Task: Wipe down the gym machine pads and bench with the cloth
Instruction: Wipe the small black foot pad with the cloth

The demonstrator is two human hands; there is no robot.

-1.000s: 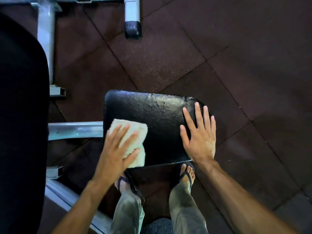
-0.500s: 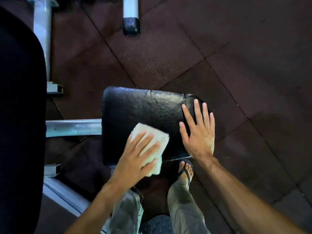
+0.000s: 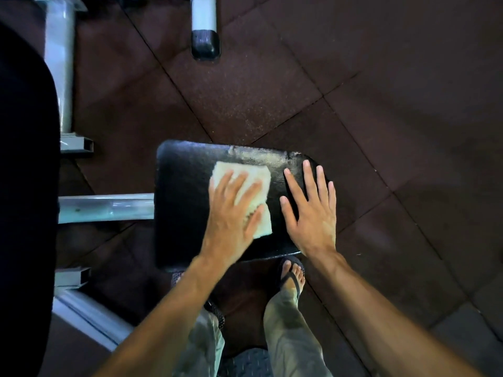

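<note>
A black, worn seat pad [image 3: 182, 191] of the gym machine lies below me, carried on a pale metal bar. A folded whitish cloth [image 3: 251, 176] rests on the middle of the pad. My left hand [image 3: 231, 216] lies flat on the cloth with fingers spread, pressing it down. My right hand [image 3: 310, 210] is flat on the pad's right part, fingers apart, with nothing in it. A large black back pad [image 3: 24, 186] fills the left edge of the view.
Pale metal frame tubes [image 3: 106, 207] run on the left, and one tube with a black end cap [image 3: 204, 43] stands at the top. The floor is dark rubber tiles [image 3: 381, 104]. My feet in sandals [image 3: 291, 273] stand just below the pad.
My left hand has slid the cloth from the pad's near left edge to the right and then up towards the pad's middle. My right hand has stayed flat in place.
</note>
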